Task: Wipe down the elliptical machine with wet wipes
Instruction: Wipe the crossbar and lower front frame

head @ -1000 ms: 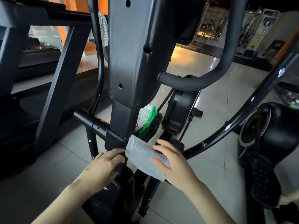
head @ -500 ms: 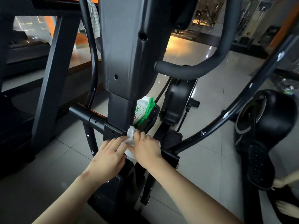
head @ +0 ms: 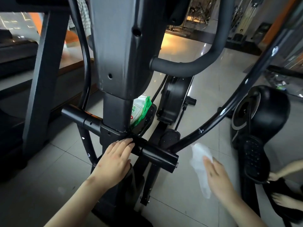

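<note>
The crumpled white wet wipe [head: 199, 163] is off the machine right now, hanging in the air just right of the capped end of the black tubular crossbar [head: 157, 155]. It's stretched out long, 1 end pointing up and away past the crossbar, the other trailing back toward the wrist. The right hand [head: 216, 176] grips it, a bit motion-blurred. The left hand [head: 114, 159] lies flat with straight fingers on the crossbar, right where it meets the elliptical's grey upright column [head: 118, 54]. So the 2 hands are well apart. Behind the crossbar, tucked beside the column, there's a green-and-white wipes pack [head: 139, 110]. A thin black curved arm [head: 221, 112] rises from near the crossbar's right end.
</note>
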